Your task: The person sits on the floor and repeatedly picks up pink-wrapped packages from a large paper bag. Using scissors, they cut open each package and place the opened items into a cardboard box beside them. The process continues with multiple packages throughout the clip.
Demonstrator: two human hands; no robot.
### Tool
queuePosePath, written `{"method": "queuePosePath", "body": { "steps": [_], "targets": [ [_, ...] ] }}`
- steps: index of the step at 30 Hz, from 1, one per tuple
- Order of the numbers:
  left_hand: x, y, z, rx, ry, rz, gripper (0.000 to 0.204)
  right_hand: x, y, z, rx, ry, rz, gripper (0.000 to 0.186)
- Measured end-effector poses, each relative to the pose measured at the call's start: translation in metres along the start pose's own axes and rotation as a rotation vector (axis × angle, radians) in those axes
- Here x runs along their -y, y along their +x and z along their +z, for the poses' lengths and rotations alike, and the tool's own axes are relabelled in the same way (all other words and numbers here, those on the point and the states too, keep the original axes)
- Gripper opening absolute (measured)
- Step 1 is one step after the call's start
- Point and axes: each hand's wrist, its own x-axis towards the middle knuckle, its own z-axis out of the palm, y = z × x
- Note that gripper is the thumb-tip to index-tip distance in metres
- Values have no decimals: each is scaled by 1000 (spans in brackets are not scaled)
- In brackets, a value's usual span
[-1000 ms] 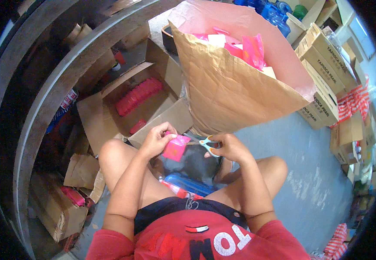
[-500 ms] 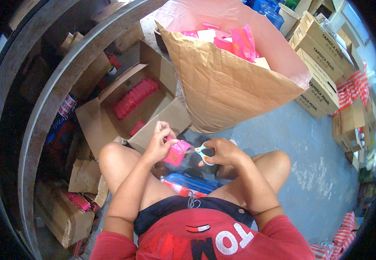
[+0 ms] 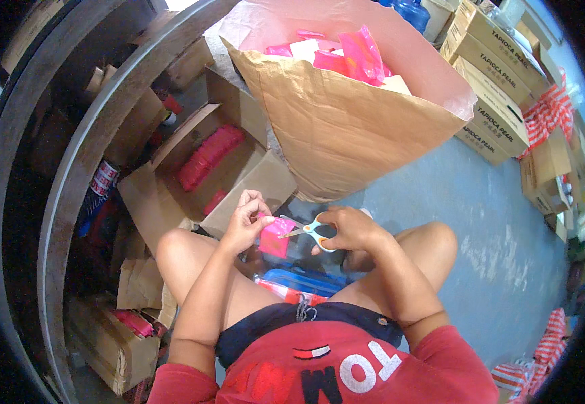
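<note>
The left hand [image 3: 242, 227] pinched a pink packet [image 3: 274, 246] by its upper corner, fingers closed, probably to steady it against the parted scissors [image 3: 318, 233]. The right hand [image 3: 358, 230] curled its fingers around these. The packet hung between both hands.

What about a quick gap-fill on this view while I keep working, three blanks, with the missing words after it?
1. The scissors in the right hand are ____, not closed.
2. The left hand holds a small packet coloured ____.
3. The open box just beyond the left hand stands to the ____ of the big bag.

Missing words: open; pink; left.
</note>
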Motion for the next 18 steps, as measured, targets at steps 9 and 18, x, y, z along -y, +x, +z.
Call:
{"method": "queuePosePath", "body": {
  "steps": [9, 18],
  "targets": [
    [0, 3, -3, 48, -30, 29, 20, -4, -1, -2, 26, -21, -3, 65],
    [-3, 4, 0, 68, -16, 28, 16, -8, -3, 2, -7, 23, -12, 65]
  ]
}}
